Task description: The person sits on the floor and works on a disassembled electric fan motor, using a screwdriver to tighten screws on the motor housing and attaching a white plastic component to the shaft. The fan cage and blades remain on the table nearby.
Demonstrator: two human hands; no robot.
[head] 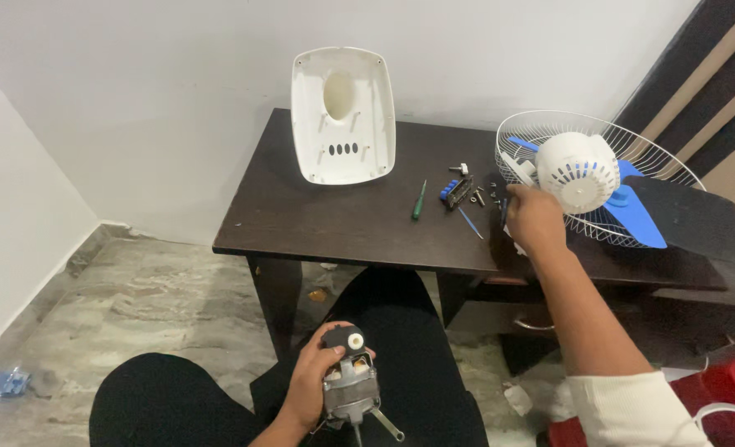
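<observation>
— Biggest first?
— Dark table (pixel 301 223), standing against the white wall. White plastic cover (pixel 343 114) propped upright at its back edge, leaning on the wall. Wire fan guard (pixel 541 136) with white hub (pixel 578 170) and blue blades (pixel 636 219) lying at the right end.
— And the hands?
— Left hand (pixel 311 385) down over the lap, below the front edge, wrapped around a small motor (pixel 349 382), shaft pointing down. Right hand (pixel 535 219) reaching out near the right end, just beside the guard, fingers curled; cannot tell whether gripping anything.
— Smaller bits?
— Green screwdriver (pixel 419 199) mid-table, blue switch block (pixel 453 191) and loose screws (pixel 477 197) beside it, close to the right hand.
</observation>
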